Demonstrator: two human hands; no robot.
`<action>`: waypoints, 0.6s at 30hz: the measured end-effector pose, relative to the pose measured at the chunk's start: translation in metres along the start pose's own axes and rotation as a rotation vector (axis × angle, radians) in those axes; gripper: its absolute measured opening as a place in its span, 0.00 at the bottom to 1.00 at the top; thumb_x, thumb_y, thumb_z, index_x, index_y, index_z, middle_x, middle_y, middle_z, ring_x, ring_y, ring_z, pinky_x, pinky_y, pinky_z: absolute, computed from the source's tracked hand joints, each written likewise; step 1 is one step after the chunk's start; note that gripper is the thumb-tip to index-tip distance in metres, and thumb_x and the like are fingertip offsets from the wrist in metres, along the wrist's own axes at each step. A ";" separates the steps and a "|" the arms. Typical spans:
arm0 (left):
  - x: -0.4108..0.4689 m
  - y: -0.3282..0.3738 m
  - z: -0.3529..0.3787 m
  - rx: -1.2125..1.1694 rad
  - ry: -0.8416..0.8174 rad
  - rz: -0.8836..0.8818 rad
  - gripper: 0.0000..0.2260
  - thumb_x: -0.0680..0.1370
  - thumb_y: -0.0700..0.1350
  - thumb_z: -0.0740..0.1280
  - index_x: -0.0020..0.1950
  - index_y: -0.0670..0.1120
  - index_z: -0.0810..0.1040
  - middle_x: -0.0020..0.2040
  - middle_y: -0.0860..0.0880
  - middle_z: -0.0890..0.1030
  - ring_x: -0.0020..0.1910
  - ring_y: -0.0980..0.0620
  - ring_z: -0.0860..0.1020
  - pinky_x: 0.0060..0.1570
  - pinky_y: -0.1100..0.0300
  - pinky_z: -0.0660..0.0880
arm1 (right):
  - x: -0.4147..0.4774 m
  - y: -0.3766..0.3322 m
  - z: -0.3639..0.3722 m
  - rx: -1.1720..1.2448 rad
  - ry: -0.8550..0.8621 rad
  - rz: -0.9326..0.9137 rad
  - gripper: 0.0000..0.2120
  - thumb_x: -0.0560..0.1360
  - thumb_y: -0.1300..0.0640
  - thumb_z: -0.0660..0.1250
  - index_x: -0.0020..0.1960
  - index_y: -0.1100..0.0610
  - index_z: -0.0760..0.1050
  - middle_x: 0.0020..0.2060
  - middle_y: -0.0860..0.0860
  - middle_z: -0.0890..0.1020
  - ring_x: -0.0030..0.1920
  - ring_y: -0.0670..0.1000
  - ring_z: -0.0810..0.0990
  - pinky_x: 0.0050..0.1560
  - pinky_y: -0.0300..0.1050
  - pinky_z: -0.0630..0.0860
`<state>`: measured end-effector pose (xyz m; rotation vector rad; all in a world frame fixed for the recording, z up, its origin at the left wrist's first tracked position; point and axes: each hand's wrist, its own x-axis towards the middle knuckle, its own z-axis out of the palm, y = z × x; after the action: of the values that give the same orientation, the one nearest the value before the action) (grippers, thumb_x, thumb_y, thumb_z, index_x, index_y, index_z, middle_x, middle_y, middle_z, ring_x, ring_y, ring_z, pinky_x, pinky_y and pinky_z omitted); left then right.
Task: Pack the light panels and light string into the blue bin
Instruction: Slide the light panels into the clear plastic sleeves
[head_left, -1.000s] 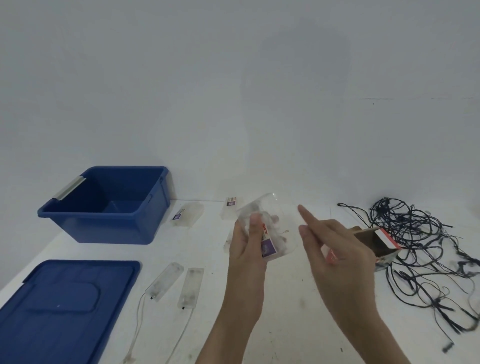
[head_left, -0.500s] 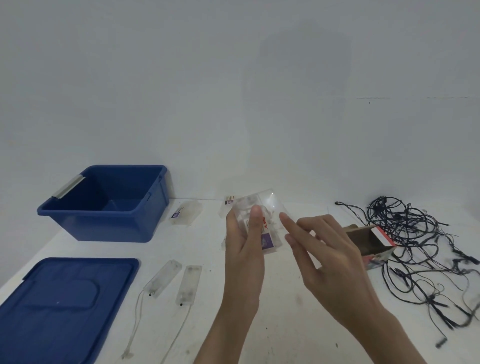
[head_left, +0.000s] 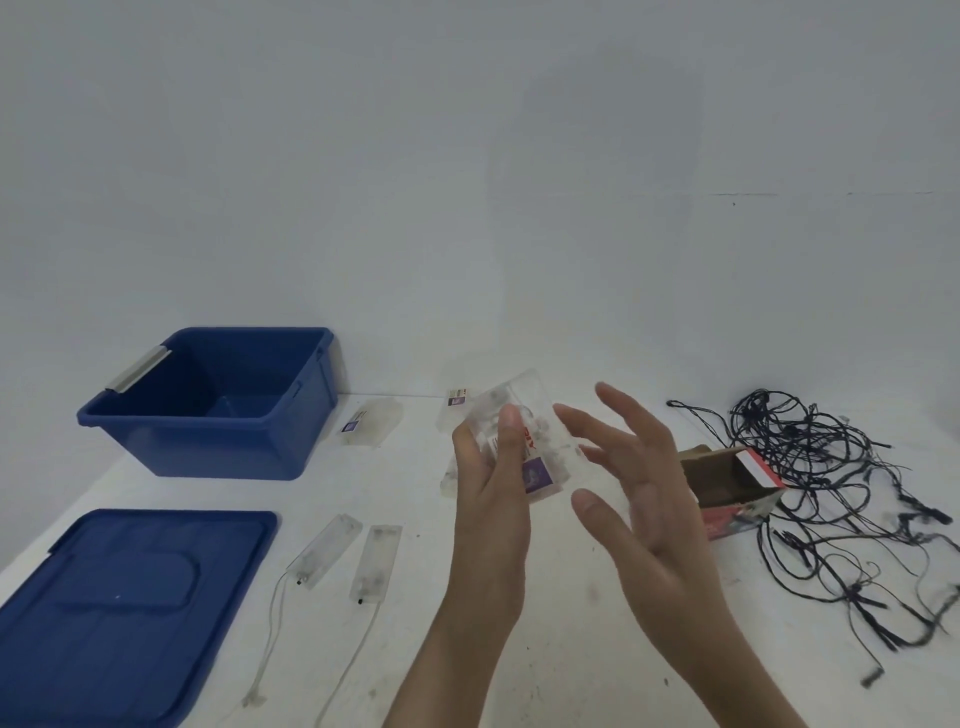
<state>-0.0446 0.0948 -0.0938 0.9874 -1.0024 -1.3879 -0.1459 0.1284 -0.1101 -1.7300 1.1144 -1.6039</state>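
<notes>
My left hand holds a clear plastic packet with a purple label up above the white table, thumb across its front. Just to its right my right hand hovers with fingers spread, apart from the packet. Two bare light panels with white wires lie side by side at the front left. The open blue bin stands at the back left, nothing visible inside. A tangled black light string sprawls on the right.
The bin's blue lid lies flat at the front left corner. A clear packaged panel lies beside the bin, another small labelled packet behind my left hand. An open red and brown cardboard box rests near the string.
My right hand moved left toward the packet, then spread its fingers beside it. The left hand kept hold of the packet and tilted it slightly.
</notes>
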 end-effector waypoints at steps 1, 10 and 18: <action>-0.001 0.001 0.000 -0.016 -0.008 -0.016 0.26 0.72 0.61 0.59 0.68 0.55 0.65 0.60 0.51 0.79 0.58 0.51 0.78 0.64 0.49 0.71 | 0.000 0.000 0.002 -0.016 -0.011 0.008 0.28 0.71 0.57 0.62 0.70 0.47 0.63 0.64 0.39 0.74 0.65 0.45 0.72 0.65 0.42 0.69; -0.006 0.003 -0.006 -0.320 -0.219 -0.170 0.23 0.73 0.50 0.64 0.67 0.45 0.67 0.56 0.44 0.82 0.56 0.47 0.80 0.64 0.46 0.71 | 0.007 0.005 -0.002 -0.258 0.029 0.015 0.39 0.67 0.47 0.73 0.71 0.43 0.55 0.61 0.42 0.72 0.63 0.40 0.72 0.57 0.25 0.66; 0.016 0.013 -0.053 0.456 -0.504 0.199 0.43 0.64 0.47 0.79 0.70 0.65 0.58 0.69 0.68 0.66 0.65 0.66 0.69 0.60 0.66 0.72 | 0.023 0.002 -0.044 0.007 -0.278 0.172 0.43 0.66 0.68 0.72 0.69 0.38 0.58 0.56 0.45 0.76 0.61 0.52 0.76 0.62 0.56 0.73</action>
<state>0.0091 0.0763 -0.0973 0.8399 -1.8029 -1.2919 -0.1903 0.1144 -0.0920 -1.7377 1.0852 -1.2200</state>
